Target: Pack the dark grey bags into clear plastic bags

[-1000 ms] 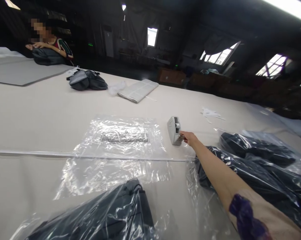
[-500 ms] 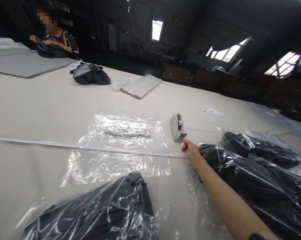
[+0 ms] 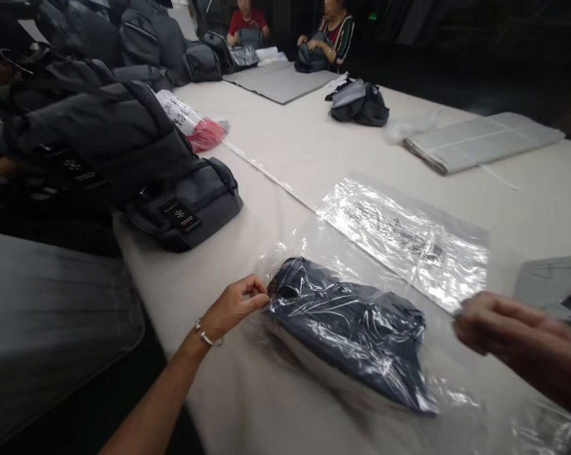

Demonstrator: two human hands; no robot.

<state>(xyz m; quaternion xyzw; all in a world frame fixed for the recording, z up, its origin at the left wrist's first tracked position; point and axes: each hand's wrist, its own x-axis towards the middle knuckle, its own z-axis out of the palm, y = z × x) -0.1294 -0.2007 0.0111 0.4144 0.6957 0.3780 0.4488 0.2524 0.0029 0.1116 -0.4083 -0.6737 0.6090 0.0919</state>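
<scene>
A dark backpack (image 3: 342, 322) lies inside a clear plastic bag (image 3: 449, 395) on the table in front of me. My left hand (image 3: 238, 304), with a bracelet at its wrist, pinches the plastic at the bag's left end. Off to the right, my right hand (image 3: 513, 328) is raised with its fingers closed together. Motion smears it, and whatever its fingertips hold is too small to make out. Behind that hand stands a grey tape dispenser (image 3: 544, 281), partly cut off by the frame. A flat printed clear bag (image 3: 403, 237) lies beyond the packed backpack.
Several dark backpacks (image 3: 172, 183) with tags crowd the table's left side. Farther off are a red item (image 3: 207, 134) in plastic, a dark bag (image 3: 361, 104) and folded grey sheets (image 3: 484, 142). Two people (image 3: 330, 44) handle bags at the far end.
The view has swung left, bringing the backpack pile and my left hand into sight. My right hand has left the tape dispenser and come back towards the packed backpack.
</scene>
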